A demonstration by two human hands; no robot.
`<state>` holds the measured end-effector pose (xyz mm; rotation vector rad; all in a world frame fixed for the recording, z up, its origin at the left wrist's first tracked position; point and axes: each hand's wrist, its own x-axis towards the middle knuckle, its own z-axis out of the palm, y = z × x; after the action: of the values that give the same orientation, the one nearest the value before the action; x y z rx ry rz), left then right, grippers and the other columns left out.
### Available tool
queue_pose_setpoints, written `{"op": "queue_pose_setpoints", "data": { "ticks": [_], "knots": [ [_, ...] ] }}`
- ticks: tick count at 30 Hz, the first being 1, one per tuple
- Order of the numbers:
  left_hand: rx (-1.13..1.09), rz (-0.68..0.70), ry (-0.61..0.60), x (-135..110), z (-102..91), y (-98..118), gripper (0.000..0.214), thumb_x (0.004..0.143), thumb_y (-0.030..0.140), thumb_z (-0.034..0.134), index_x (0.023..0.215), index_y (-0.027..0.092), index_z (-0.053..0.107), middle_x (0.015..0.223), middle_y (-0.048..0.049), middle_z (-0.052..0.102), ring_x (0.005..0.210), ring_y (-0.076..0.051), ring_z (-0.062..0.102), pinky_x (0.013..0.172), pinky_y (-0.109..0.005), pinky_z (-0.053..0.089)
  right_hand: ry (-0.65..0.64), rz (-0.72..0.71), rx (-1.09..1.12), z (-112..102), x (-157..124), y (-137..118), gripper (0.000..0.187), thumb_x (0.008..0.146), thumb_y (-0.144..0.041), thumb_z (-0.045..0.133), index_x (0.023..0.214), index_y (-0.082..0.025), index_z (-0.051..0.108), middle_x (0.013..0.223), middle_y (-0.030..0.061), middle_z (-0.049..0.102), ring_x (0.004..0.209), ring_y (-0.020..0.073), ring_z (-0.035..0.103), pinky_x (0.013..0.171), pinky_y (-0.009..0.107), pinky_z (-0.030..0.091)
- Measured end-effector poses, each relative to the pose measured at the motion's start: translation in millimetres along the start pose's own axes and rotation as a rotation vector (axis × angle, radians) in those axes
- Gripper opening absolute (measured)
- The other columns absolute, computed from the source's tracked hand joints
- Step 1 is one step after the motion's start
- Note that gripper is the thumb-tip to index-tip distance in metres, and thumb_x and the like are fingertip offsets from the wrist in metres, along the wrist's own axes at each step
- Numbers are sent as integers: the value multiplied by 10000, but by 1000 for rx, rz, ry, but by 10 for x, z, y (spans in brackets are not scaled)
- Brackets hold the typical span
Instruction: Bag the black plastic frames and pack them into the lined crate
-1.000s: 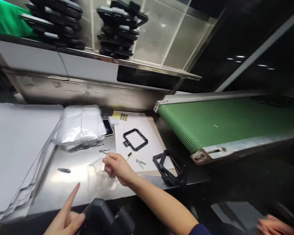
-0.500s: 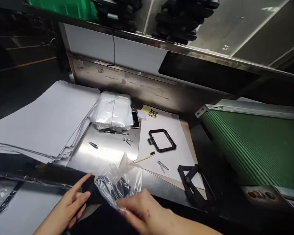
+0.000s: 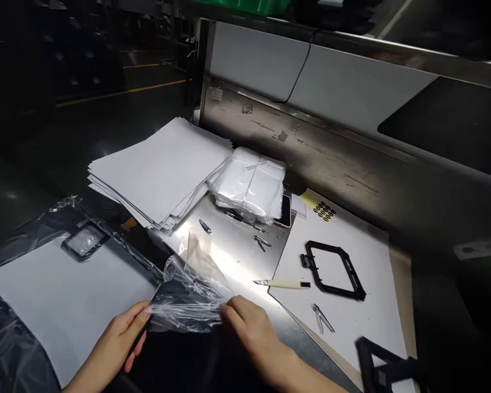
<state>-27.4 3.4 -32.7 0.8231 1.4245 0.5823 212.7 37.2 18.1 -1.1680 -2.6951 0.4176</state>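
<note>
A clear plastic bag (image 3: 188, 316) is stretched between my two hands, with a dark part showing inside it; the part's shape is hard to make out. My left hand (image 3: 125, 338) pinches the bag's left edge between thumb and fingers. On the other side, my right hand (image 3: 249, 333) grips the right edge. Left of the hands lies a white sheet (image 3: 69, 305) in a larger plastic-lined container, with a small black frame (image 3: 84, 241) in clear wrap at its far end.
Beyond the hands are a stack of white sheets (image 3: 159, 169) and a bundle of clear bags (image 3: 249, 183). Rightward lie a craft knife (image 3: 284, 284), nippers (image 3: 322, 318), a black frame (image 3: 311, 256) and another black part (image 3: 387, 363). A steel shelf edge (image 3: 352, 46) runs overhead.
The view has swung left, showing more of the lined container. My left hand, apart from the bag before, now pinches its edge. The bag is pulled wide and has shifted left toward the container.
</note>
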Motion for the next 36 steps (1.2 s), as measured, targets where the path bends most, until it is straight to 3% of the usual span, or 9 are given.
{"op": "queue_pose_setpoints", "data": {
  "ticks": [5, 8, 13, 17, 21, 24, 27, 30, 36],
  "knots": [
    [-147, -21, 45, -36, -103, -197, 490, 679, 540, 497, 949, 132, 463, 405, 87, 466, 251, -66, 371, 358, -205, 282, -324, -177, 811, 386, -29, -161, 477, 850, -495, 211, 598, -174, 459, 531, 12, 466, 473, 88, 433, 439, 176, 338],
    [-230, -62, 121, -96, -157, -307, 375, 667, 512, 535, 792, 159, 503, 416, 73, 486, 276, -81, 392, 351, -211, 291, -415, -199, 1038, 631, 160, -405, 538, 795, -600, 246, 586, -175, 502, 570, 19, 502, 521, 91, 474, 494, 171, 375],
    [-351, -168, 304, -270, -240, -523, 368, 719, 477, 478, 520, 171, 523, 464, 0, 565, 500, -153, 543, 497, -234, 417, -365, -177, 1020, 609, 599, -665, 457, 815, -516, 337, 691, -159, 594, 636, 39, 579, 596, 109, 530, 564, 177, 402],
    [-368, -215, 341, -324, -483, -590, 415, 657, 550, 493, 573, 148, 554, 437, -34, 591, 347, -141, 493, 331, -216, 297, -265, -52, 827, 390, 1025, -659, 355, 856, -344, 353, 682, -146, 591, 575, 19, 524, 565, 103, 490, 566, 192, 387],
    [-348, -210, 331, -427, -828, -431, 531, 603, 633, 495, 438, 131, 547, 405, -68, 589, 315, -119, 481, 337, -203, 287, -298, -75, 759, 315, 1476, -621, 271, 856, -272, 374, 792, -158, 611, 648, 22, 522, 604, 111, 477, 573, 212, 382],
    [-368, -203, 342, -612, -934, -408, 497, 566, 633, 549, 571, 145, 645, 464, -46, 613, 371, -128, 506, 368, -212, 332, -268, -60, 816, 343, 1766, -678, 239, 847, -265, 406, 834, -161, 621, 706, 31, 533, 635, 111, 496, 594, 216, 396],
    [-675, -194, 173, -698, -855, -611, 537, 502, 611, 623, 793, 162, 668, 593, -83, 665, 456, -198, 573, 427, -271, 420, -290, 4, 1040, 386, 1991, -827, 228, 831, -287, 443, 801, -152, 624, 716, 27, 523, 586, 94, 509, 572, 209, 422],
    [-1415, -286, -11, -487, -775, -881, 776, 548, 752, 408, 799, 64, 666, 690, -191, 666, 611, -288, 622, 537, -355, 469, -447, -32, 1241, 475, 2101, -1034, 238, 820, -289, 463, 733, -132, 620, 685, 22, 517, 573, 90, 513, 559, 199, 436],
    [-1746, -297, 226, 332, -961, -1110, 325, 811, 352, 454, 1020, 118, 540, 944, -91, 631, 799, -204, 605, 709, -383, 477, -585, -352, 1157, 994, 1807, -1280, 247, 819, -273, 458, 825, -120, 651, 802, 76, 571, 737, 124, 544, 692, 207, 437]
  ]
}}
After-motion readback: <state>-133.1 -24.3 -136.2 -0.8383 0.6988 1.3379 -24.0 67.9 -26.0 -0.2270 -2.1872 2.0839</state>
